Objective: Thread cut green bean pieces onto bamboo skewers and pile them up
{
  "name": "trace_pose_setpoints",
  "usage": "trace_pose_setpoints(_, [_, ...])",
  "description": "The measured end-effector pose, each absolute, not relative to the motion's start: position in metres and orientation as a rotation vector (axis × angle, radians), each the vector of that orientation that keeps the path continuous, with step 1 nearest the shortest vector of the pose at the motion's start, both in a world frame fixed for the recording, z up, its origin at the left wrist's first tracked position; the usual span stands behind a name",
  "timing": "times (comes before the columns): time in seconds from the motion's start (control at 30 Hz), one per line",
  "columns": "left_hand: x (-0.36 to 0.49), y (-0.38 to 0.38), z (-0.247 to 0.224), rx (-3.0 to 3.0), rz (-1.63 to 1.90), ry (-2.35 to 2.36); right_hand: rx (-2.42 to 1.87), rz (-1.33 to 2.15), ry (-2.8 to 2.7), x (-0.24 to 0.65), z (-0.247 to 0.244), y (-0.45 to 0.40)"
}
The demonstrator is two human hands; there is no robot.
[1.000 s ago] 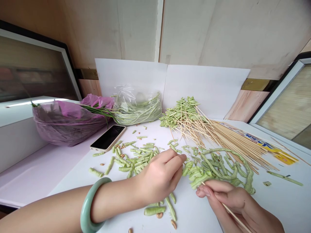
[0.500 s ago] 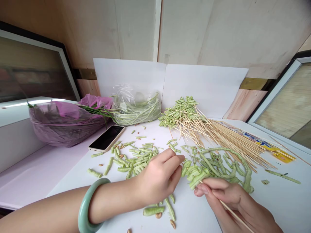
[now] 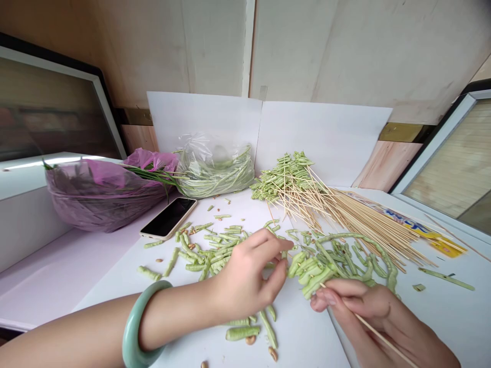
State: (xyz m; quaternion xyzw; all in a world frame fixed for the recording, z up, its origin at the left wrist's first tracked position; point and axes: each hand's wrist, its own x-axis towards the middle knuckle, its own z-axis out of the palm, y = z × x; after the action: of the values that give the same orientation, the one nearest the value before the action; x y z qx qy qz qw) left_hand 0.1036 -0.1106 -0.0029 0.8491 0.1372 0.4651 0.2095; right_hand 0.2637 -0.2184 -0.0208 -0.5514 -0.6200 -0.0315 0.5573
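Observation:
My right hand [image 3: 378, 312] pinches a thin wooden skewer [image 3: 379, 335], which slants down to the lower right. Several green bean pieces [image 3: 312, 276] are threaded side by side on its upper end. My left hand [image 3: 253, 271], with a pale green bangle on the wrist, is just left of these pieces, its thumb and fingertips curled round a small piece of bean [image 3: 284, 254]. Beneath and beside my left hand lie many cut bean pieces [image 3: 218, 254]. Longer bean strips [image 3: 360, 237] curve behind my right hand.
Filled skewers [image 3: 284, 176] are piled at the back, beside loose sticks [image 3: 368, 220] on a yellow and blue wrapper [image 3: 447, 244]. A phone [image 3: 169, 219], a clear bag of beans [image 3: 215, 174] and a purple bag [image 3: 103, 194] stand at left. Small seeds lie about.
My right hand and the skewer have moved slightly right. My left hand's fingers have shifted, with a small bean piece now showing between them.

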Motion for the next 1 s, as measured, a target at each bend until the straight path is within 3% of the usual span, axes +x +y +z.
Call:
trace_pose_setpoints(0.43, [0.102, -0.088, 0.000, 1.851, 0.990, 0.394, -0.976, 0.669, -0.968, 0.277, -0.018, -0.201])
trace_pose_setpoints(1.0, [0.104, -0.087, -0.004, 1.342, 0.832, 0.260, -0.829, 0.784, -0.948, 0.266, -0.017, -0.198])
